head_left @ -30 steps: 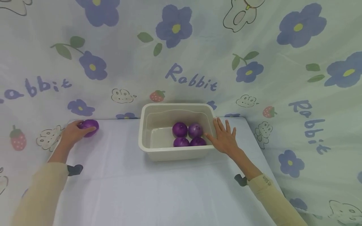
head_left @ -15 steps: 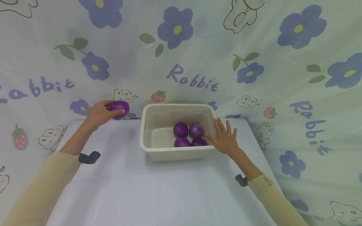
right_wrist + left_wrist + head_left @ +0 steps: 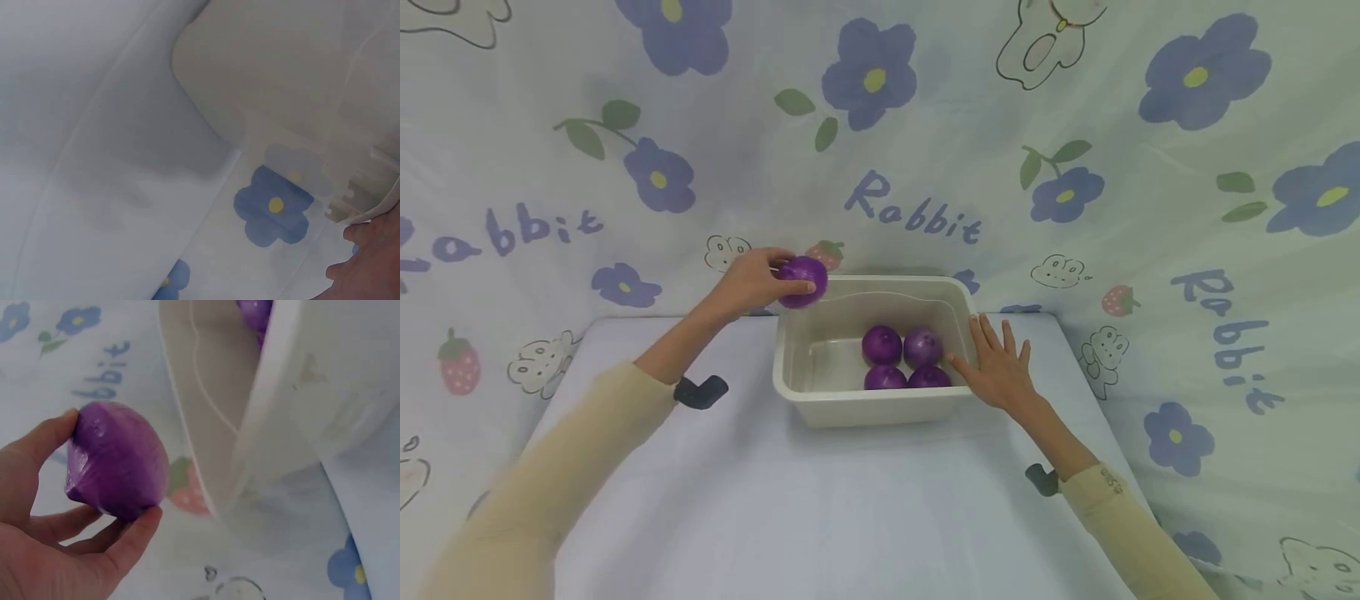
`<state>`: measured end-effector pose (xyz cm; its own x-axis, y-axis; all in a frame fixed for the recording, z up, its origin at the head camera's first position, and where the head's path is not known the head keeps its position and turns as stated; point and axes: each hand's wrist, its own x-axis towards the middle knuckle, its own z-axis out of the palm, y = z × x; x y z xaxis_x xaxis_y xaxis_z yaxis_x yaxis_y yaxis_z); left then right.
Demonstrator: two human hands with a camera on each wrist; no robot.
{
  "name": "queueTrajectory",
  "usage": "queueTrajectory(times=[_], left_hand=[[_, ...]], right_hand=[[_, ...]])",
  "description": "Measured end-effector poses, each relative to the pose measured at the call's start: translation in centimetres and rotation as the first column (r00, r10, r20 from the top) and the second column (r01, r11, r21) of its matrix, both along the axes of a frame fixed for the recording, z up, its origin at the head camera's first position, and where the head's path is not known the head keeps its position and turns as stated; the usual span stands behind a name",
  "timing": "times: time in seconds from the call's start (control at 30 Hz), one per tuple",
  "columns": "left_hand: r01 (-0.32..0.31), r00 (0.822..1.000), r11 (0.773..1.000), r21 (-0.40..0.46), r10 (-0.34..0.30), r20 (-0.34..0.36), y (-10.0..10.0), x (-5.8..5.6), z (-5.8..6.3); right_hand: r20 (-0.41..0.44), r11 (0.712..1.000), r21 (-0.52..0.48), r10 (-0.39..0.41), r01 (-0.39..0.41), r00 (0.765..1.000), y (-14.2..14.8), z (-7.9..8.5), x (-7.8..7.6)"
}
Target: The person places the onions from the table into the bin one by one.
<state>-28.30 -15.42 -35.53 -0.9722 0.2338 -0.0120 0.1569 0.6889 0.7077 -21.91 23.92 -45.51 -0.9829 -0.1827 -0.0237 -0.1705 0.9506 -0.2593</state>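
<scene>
My left hand (image 3: 752, 282) grips a purple onion (image 3: 803, 282) between thumb and fingers, raised at the back left corner of a beige plastic bin (image 3: 872, 408). In the left wrist view the onion (image 3: 119, 459) shows a glossy skin and a pointed end, apart from the bin's rim (image 3: 187, 419). Several more purple onions (image 3: 882, 345) sit together in the right part of the bin. My right hand (image 3: 1000, 371) rests with spread, straight fingers on the bin's right rim. Only part of the right hand (image 3: 372, 259) shows in the right wrist view.
The bin stands near the back edge of a table with a white cover (image 3: 880, 508). Behind it hangs a cloth (image 3: 745, 150) printed with flowers and rabbits. Dark straps (image 3: 702, 392) sit at the wrists.
My left hand has lifted the onion from the table's back left and carried it rightward to the bin's left corner. The right hand has stayed on the rim.
</scene>
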Motion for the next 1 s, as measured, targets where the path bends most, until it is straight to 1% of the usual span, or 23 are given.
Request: queueTrajectory(times=[0.07,0.13,0.23,0.3,0.4,0.47,0.6,0.7,0.83,1.0], left_hand=[[0.025,1.0,1.0,-0.015,-0.025,-0.016,1.3,-0.5,-0.2],[0.059,0.998,0.998,-0.036,-0.06,-0.028,2.4,-1.1,-0.6],[0.097,0.995,0.992,-0.084,-0.098,-0.018,3.7,-1.8,-1.5],[0.117,0.993,0.985,-0.129,-0.118,0.002,4.4,-2.2,-2.1],[0.134,0.991,0.974,-0.183,-0.129,0.038,5.5,-2.5,-2.9],[0.144,0.989,0.968,-0.204,-0.135,0.057,6.1,-2.7,-3.3],[0.159,0.987,0.965,-0.207,-0.149,0.062,7.2,-3.1,-4.2],[0.182,0.983,0.963,-0.201,-0.174,0.056,8.0,-3.4,-4.7],[0.196,0.98,0.959,-0.205,-0.186,0.067,8.9,-3.7,-5.1],[0.19,0.981,0.944,-0.269,-0.173,0.086,9.7,-3.8,-5.1]], right_hand=[[-0.003,1.0,0.007,0.0,0.0,1.0,0.0,-0.1,0.0],[-0.006,1.0,0.001,0.001,-0.001,1.0,0.0,-0.1,0.0],[-0.006,1.0,-0.008,0.005,-0.005,1.0,-0.1,-0.2,-0.1],[-0.007,1.0,-0.01,0.006,-0.006,1.0,-0.2,-0.2,-0.1],[-0.011,1.0,-0.004,0.003,-0.003,1.0,-0.2,-0.2,-0.2],[-0.02,1.0,-0.001,0.002,-0.002,1.0,-0.2,-0.3,-0.2],[-0.019,1.0,-0.002,-0.003,0.003,1.0,-0.1,-0.2,-0.2],[-0.019,1.0,-0.011,-0.005,0.005,1.0,-0.1,-0.2,-0.2],[-0.027,1.0,-0.013,-0.004,0.004,1.0,-0.1,-0.1,-0.2],[-0.024,1.0,-0.009,-0.006,0.006,1.0,0.0,-0.2,-0.2]])
